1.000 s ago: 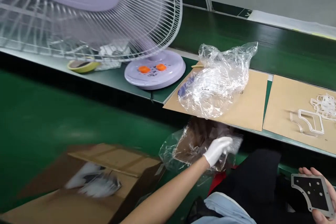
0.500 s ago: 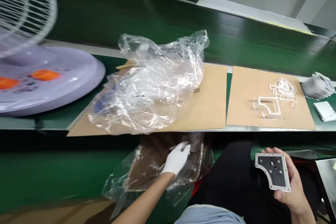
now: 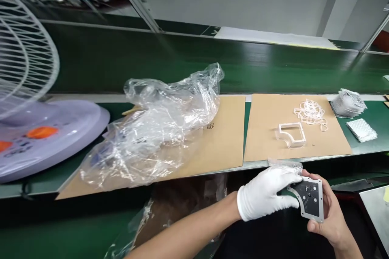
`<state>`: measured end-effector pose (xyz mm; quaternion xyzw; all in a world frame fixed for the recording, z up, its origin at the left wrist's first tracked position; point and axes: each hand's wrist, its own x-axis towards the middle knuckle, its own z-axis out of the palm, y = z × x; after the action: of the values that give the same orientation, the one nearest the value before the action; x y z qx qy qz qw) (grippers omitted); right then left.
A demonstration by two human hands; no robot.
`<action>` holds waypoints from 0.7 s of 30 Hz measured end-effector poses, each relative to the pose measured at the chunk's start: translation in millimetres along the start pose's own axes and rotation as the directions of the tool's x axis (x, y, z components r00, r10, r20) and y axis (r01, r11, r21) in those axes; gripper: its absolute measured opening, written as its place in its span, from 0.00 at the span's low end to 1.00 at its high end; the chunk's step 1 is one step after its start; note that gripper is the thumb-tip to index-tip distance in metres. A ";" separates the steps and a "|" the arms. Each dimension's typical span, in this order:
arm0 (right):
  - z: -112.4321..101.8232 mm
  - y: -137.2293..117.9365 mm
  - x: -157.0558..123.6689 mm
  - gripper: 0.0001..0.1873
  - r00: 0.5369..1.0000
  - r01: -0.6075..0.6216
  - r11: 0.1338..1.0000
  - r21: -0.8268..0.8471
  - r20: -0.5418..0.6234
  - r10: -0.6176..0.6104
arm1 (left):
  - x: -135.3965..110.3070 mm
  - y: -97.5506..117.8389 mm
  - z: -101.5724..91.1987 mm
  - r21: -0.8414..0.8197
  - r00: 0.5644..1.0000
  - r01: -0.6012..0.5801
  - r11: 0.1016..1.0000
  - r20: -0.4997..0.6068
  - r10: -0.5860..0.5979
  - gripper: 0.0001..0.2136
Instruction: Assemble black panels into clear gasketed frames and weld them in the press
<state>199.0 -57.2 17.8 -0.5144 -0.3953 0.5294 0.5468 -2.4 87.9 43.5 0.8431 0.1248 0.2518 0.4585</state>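
My right hand (image 3: 326, 214), bare, grips a small grey and black corner-shaped plate (image 3: 310, 201) just below the bench edge. My left hand (image 3: 264, 196), in a white glove, has come beside it; its fingers are curled and pinch a small piece of clear plastic film (image 3: 285, 165) at the plate's upper left edge. A clear frame of the same corner shape (image 3: 291, 134) lies on the right cardboard sheet (image 3: 264, 145), next to a tangle of white rubber rings (image 3: 311, 111).
A crumpled clear plastic bag (image 3: 154, 129) lies on the left cardboard sheet (image 3: 219, 149). A lilac fan base (image 3: 45, 137) with orange buttons stands at the left. Bagged parts (image 3: 348, 103) sit at the right. Another plastic bag (image 3: 170, 214) hangs below the bench.
My left hand left the bag under the bench and moved right to the plate. My right hand raised the plate toward it. The view swung right.
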 end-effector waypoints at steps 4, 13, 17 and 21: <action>-14.2 0.1 5.0 0.55 0.999 0.031 0.999 -0.016 -0.008 -0.031 | -19.2 -11.2 5.3 0.113 0.961 0.169 0.979 -0.241 -0.138 0.18; -26.9 26.7 -8.7 0.55 0.992 -0.112 0.993 -0.040 -0.059 0.109 | -178.0 -57.0 29.6 -0.158 0.354 0.772 0.616 -0.699 -0.622 0.20; -23.9 34.8 -18.2 0.56 0.981 -0.184 0.980 -0.078 -0.083 0.177 | -228.1 -129.4 22.5 -0.565 -0.134 0.750 0.346 -0.641 -0.756 0.22; -13.9 26.5 -34.3 0.55 0.975 -0.204 0.968 -0.149 -0.120 0.187 | -242.6 -191.5 11.2 -0.751 -0.248 0.611 0.250 -0.481 -0.841 0.13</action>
<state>203.6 -95.3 -6.6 -0.6204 -0.3547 0.5192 0.4688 -196.7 77.8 -196.9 0.2530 0.7891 0.3207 0.4588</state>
